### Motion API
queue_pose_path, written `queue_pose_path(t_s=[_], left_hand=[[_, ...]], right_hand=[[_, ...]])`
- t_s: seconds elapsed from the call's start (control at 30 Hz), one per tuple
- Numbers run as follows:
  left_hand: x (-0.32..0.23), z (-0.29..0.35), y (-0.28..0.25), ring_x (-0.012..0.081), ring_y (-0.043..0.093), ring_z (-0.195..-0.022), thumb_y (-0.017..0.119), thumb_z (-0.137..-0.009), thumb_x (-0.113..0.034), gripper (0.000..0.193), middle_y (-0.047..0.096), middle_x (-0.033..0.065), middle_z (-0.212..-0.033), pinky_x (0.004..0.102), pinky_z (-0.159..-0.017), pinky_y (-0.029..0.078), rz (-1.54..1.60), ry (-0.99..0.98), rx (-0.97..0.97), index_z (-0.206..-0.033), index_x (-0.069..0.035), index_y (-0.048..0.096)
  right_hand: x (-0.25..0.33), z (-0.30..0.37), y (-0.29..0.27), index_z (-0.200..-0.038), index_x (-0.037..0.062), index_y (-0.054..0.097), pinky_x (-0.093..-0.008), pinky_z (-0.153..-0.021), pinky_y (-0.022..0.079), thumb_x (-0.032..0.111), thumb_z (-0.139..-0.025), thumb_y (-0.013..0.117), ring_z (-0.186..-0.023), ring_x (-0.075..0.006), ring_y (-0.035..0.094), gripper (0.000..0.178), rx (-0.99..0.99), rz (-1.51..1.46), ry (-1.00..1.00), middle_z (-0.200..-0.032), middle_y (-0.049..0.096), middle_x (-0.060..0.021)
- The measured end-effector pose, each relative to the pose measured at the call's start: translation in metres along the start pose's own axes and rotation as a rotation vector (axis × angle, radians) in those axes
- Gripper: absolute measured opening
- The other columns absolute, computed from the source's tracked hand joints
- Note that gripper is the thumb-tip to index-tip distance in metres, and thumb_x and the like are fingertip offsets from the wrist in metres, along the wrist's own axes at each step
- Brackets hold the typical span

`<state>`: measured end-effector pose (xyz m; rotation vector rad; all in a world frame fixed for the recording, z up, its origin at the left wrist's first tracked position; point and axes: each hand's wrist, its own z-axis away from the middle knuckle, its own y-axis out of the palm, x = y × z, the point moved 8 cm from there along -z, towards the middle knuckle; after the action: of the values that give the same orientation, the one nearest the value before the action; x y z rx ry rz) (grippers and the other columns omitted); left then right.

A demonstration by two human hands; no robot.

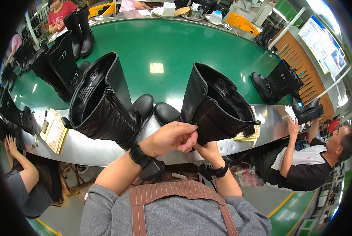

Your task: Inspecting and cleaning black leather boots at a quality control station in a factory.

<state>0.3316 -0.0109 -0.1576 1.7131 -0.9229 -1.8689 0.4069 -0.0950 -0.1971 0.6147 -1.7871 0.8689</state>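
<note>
Black boot (225,122) at our left grip (166,140): thumb and fingertip together beside its shaft, can't tell what's pinched. Our right grip (208,153) sits low by that boot, fingers partly hidden, can't tell if closed. Boot's upright on the table (172,43). Left of it: matching boot (105,118), then yellow paper pad (55,134). Right of it: buckled boot (277,82).

I've got, L on my remote feed, a tall black leathery boot (107,118), R its matching black boot (210,118), both at nr edge of the metal-rimmed green counter (156,47); yellow paper pad (55,135) further L; orange plastic crate (242,23) far R, behind.
</note>
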Motion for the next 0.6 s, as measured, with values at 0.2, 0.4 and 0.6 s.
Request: queue_pose_path(t_s=[0.2,0.4,0.6], left_hand=[[-0.01,0.002,0.004,0.0121,0.048,-0.054,0.038,-0.101,-0.025,0.042,0.052,0.005,-0.056,0.0243,-0.058,0.039,-0.106,0.059,-0.148,-0.081,0.003,0.061],[-0.081,0.03,0.064,0.0127,0.043,-0.04,0.04,-0.098,-0.024,0.043,0.05,0.0077,-0.052,0.0247,-0.049,0.037,-0.21,0.206,-0.066,-0.073,0.005,0.059],[-0.086,0.038,0.06,0.0133,0.054,-0.055,0.042,-0.098,-0.025,0.039,0.061,0.0104,-0.071,0.0257,-0.057,0.042,-0.35,0.272,-0.118,-0.085,0.005,0.062]], right_hand=[[0.018,0.001,-0.001,-0.113,0.0015,0.061,-0.035,-0.087,0.047,0.008,-0.084,0.068,-0.098,-0.0248,0.062,0.031,-0.101,0.168,-0.157,-0.109,0.064,-0.0119],[0.021,0.001,-0.003,-0.116,0.0017,0.061,-0.0362,-0.09,0.046,0.006,-0.085,0.065,-0.106,-0.0267,0.06,0.031,-0.15,0.248,-0.218,-0.114,0.063,-0.0142],[0.005,-0.004,0.007,-0.119,0.0029,0.06,-0.0344,-0.095,0.043,0.011,-0.082,0.069,-0.11,-0.0229,0.057,0.038,-0.048,0.061,-0.046,-0.119,0.061,-0.012]])
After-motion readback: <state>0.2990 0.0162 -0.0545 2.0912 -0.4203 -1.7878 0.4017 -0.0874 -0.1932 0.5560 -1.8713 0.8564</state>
